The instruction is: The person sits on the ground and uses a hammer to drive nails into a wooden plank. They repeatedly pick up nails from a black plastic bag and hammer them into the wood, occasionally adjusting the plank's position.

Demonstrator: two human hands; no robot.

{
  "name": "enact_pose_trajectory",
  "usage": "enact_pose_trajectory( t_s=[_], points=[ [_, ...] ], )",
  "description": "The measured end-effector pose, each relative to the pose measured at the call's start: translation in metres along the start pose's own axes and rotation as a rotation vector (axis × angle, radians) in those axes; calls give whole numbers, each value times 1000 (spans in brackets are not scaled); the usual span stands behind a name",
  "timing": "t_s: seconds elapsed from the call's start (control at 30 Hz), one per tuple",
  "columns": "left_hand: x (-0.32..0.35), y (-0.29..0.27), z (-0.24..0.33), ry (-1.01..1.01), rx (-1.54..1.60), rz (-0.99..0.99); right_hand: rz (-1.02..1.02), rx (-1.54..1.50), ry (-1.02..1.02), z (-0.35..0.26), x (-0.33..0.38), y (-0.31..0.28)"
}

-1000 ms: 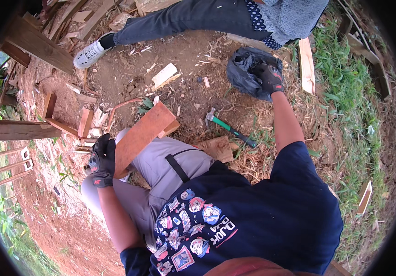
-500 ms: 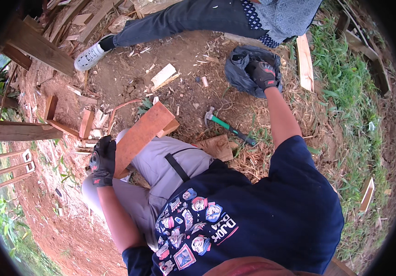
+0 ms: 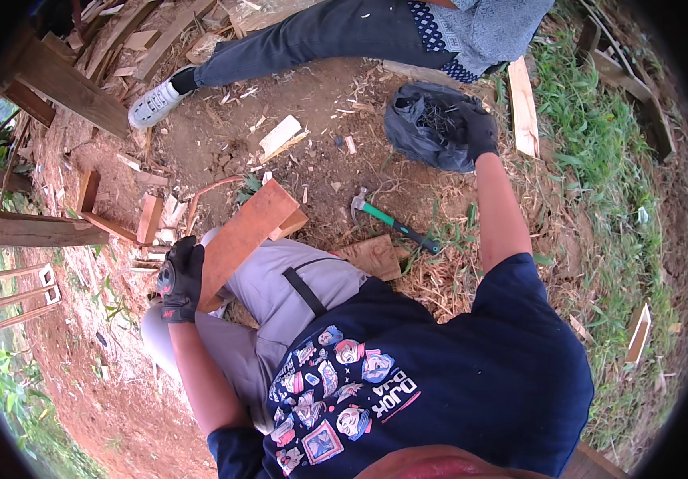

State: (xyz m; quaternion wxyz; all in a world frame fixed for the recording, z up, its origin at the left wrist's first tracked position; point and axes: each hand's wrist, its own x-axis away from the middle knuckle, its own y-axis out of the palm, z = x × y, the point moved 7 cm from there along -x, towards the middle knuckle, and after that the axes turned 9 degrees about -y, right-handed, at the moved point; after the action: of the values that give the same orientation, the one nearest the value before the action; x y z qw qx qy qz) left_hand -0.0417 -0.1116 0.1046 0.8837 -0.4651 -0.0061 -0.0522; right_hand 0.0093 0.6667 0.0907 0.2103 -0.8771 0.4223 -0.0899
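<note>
My left hand [image 3: 180,279], in a black work glove, is closed at the near end of a reddish-brown wooden board [image 3: 244,235]. The board slants over my bent legs, its far end resting by a smaller wood block [image 3: 289,224]. Out to the right, my gloved right hand [image 3: 479,129] is closed at the right rim of a black plastic bag [image 3: 409,144]; its fingertips are partly hidden. Inside the bag lies a heap of thin dark pieces that look like nails [image 3: 442,120]. A claw hammer [image 3: 392,219] with a green and black handle lies on the soil between bag and legs.
Across from me sits a person, whose leg [image 3: 304,48] in dark trousers stretches along the far side. Wood offcuts [image 3: 281,137] lie about the soil. A short plank [image 3: 372,257] is beside my leg, a long one [image 3: 523,108] right of the bag. Timber posts [image 3: 32,227] stand left.
My right hand has drawn back from inside the bag to its right rim, so the heap inside now shows. The bag has shifted slightly left. My left hand and the board stay nearly still.
</note>
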Motion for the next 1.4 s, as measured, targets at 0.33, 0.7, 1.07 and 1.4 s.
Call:
enact_pose_trajectory(
  t_s=[0.33, 0.7, 1.07, 1.4],
  points=[
    [1, 1, 3, 6, 0, -48, 19, 395, -84, -22, 12, -16],
    [19, 13, 69, -18, 470, -112, -163, -802, -4, -125, 122, 63],
    [49, 37, 186, -91, 1070, 182, -807, -1174, 398, -195, 392, 254],
    [42, 37, 145, -3, 1384, -186, -945, -430, -140, -212, 388, 243]
  ],
)
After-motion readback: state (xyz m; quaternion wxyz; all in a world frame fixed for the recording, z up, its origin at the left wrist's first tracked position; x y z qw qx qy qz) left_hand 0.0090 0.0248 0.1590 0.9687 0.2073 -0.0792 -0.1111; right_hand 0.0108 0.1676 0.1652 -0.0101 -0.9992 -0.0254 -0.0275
